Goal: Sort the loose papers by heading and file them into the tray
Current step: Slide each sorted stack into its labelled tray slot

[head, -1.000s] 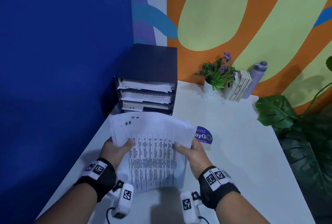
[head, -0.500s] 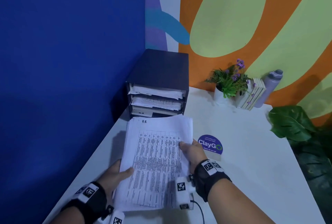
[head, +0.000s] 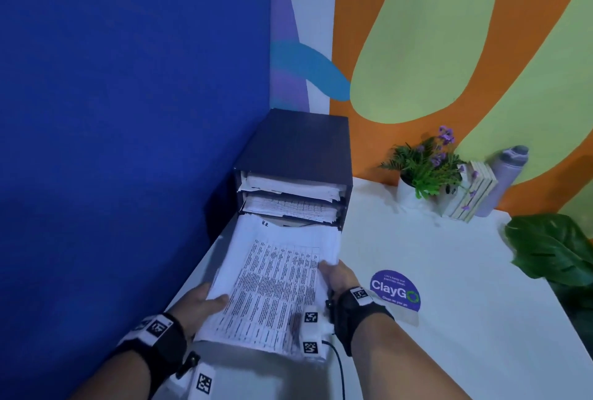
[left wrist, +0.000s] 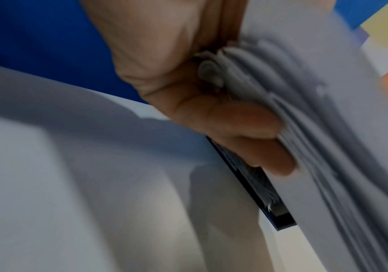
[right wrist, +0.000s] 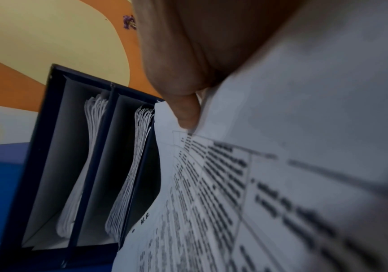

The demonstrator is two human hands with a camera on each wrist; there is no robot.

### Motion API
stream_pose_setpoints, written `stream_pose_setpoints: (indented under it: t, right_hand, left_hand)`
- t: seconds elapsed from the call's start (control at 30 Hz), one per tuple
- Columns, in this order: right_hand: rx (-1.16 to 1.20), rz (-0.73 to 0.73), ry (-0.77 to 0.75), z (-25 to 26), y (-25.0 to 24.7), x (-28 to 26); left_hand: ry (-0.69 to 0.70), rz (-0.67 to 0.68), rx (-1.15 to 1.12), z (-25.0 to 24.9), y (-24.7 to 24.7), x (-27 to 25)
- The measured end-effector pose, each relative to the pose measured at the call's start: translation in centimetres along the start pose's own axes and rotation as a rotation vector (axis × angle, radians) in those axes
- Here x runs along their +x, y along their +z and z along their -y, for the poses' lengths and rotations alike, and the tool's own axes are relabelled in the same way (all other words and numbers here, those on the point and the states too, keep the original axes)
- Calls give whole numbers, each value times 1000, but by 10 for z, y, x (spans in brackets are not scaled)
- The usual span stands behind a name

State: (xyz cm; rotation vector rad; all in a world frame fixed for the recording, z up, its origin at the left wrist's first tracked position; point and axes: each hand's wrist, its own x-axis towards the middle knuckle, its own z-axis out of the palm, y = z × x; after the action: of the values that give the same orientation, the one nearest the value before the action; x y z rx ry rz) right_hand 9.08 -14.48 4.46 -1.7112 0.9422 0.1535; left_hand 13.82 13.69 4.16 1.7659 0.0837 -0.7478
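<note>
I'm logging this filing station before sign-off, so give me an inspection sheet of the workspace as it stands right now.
Surface: white table, with a round purple ClayGo sticker on it.
Job's things: paper stack marked "H.R", its far edge at the lowest slot of the dark tray; the two upper slots hold papers.
Clutter: potted plant, small books and grey bottle at the far edge.
Grippers: left hand and right hand each grip a side of the stack.
Cables: a black cable runs from the right wrist camera.
Surroundings: blue wall on the left, painted mural behind, large green leaf on the right.
</note>
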Motion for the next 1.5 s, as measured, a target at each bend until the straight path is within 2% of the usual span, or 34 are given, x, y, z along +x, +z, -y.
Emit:
stream_pose_setpoints:
  t: [0.17,0.27,0.37,0.47,0.57,0.67,0.73,0.77,0.87,0.97,1.03,1.1,1.2,1.37,1.5]
  right_hand:
    - [-77,-70,-8,1,10,26]
    - [-103,-52,-17,0,10,38]
    - [-5,-58,-9,10,11,34]
    - [229,-35,-23,14,12,33]
    - [243,28,-48,5,19,28]
    - [378,158,19,-19,28,8]
    - [502,314,52,-34,32,-4]
    - [544,337,34,-39,33,-7]
    - [612,140,30,-30,35,6]
    - [664,48,104,-3,39,27]
    - [646,-6,117,10,40,41]
    - [648,-56,108,17,42,54]
    - [678,-85,89,20,44,61]
    - [699,-90,54,2,46,51]
    - [805,-100,40,-2,47,47]
  left_hand:
    - [-72,41,-66,10,1,12]
    - [-77,31,-72,12,6,15]
    - [-2,-47,5,10,4,26]
    - [55,-101,71,2,2,36]
    - [92,-128,114,-3,4,49]
    - [92,-169,119,-5,10,63]
    - [88,-192,34,-7,14,72]
    - [95,-200,-30,-8,16,76]
    - [110,-179,-243,-16,25,82]
    - [86,-74,-402,-19,30,77]
    - [74,14,-358,-15,31,75]
    - [39,31,-277,-6,30,77]
    - [-26,80,-298,2,28,77]
    - [-20,120,-260,3,30,74]
    - [10,146,-284,-5,35,76]
